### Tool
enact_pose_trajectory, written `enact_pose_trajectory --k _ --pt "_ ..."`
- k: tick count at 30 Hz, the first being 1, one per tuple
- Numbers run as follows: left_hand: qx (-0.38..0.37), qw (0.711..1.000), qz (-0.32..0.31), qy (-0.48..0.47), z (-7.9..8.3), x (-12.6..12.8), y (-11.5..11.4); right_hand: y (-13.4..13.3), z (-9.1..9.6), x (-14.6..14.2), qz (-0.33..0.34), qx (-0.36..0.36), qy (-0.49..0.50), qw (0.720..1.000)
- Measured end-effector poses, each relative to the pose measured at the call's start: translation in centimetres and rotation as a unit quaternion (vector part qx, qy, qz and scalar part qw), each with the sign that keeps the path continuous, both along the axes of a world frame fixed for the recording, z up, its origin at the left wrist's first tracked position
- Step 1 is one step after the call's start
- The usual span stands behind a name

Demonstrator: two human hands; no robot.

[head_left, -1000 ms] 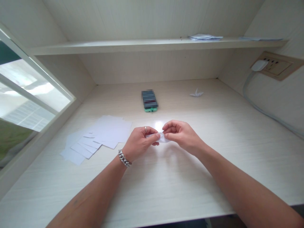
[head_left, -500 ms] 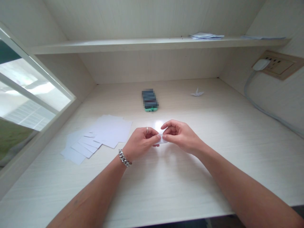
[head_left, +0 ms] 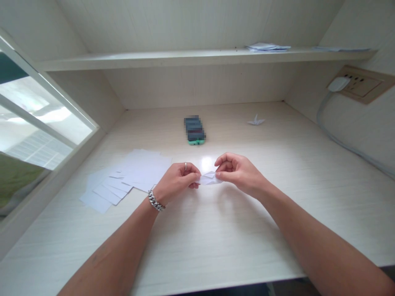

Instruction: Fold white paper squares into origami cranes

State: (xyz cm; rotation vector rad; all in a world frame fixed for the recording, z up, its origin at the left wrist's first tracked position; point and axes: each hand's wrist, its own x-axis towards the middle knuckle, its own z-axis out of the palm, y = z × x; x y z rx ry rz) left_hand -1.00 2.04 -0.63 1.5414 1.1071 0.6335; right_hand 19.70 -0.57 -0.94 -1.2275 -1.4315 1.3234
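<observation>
A small folded piece of white paper is stretched between my two hands just above the desk, its creases and a raised flap showing in the middle. My left hand, with a ring and a chain bracelet, pinches the paper's left end between thumb and fingers. At the right end, my right hand grips it with the thumb in front; the other fingers curl behind, partly hidden. Left of my left hand lie loose white paper sheets, spread and overlapping.
A pixelated phone-like object with a green edge lies beyond my hands. A folded paper crane stands at the back right. Folded papers rest on the shelf. A white plug with a cable sits in the wall socket.
My hands have moved apart, the left one leftward and the right one slightly rightward. More of the folded paper shows between them.
</observation>
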Motion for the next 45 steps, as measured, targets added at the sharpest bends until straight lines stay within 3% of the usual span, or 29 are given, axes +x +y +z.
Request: enact_pose_trajectory --k 6,13,17,24,28,31,35,38,40,45 --pt "0.014 1.000 -0.018 0.004 0.2 0.9 -0.7 -0.2 0.1 -0.1 0.012 0.003 -0.007 1.000" --pt "0.019 1.000 0.001 0.021 0.0 0.6 -0.4 0.5 -0.3 0.2 -0.008 -0.026 0.055 0.998" --pt "0.025 0.999 0.004 0.024 -0.3 0.6 -0.3 0.5 -0.6 -0.1 -0.019 -0.010 0.047 0.999" --pt "-0.035 0.998 0.032 -0.040 -0.1 0.5 -0.3 0.3 -0.8 0.0 -0.022 0.006 0.035 0.999" --pt "-0.006 1.000 0.023 -0.018 0.0 0.5 -0.3 0.4 -0.8 -0.1 -0.028 0.020 0.028 0.999" --pt "-0.002 0.999 0.027 -0.019 -0.1 0.7 -0.4 0.5 -0.6 -0.1 -0.064 0.017 0.064 0.996" --pt "-0.021 0.988 0.104 -0.112 -0.3 1.1 -0.4 0.7 -0.4 -0.3 -0.131 -0.014 0.142 0.981" --pt "-0.029 0.975 0.145 -0.166 -0.4 1.4 -0.5 0.4 -0.5 -0.9 -0.070 -0.062 0.152 0.984" --pt "-0.032 0.972 0.146 -0.180 -0.4 1.6 -0.7 0.1 -0.6 -1.5 -0.027 -0.056 0.120 0.991" --pt "-0.003 0.986 0.089 -0.143 -0.4 1.7 -1.1 -0.1 -0.7 -1.9 -0.042 -0.045 0.128 0.990"
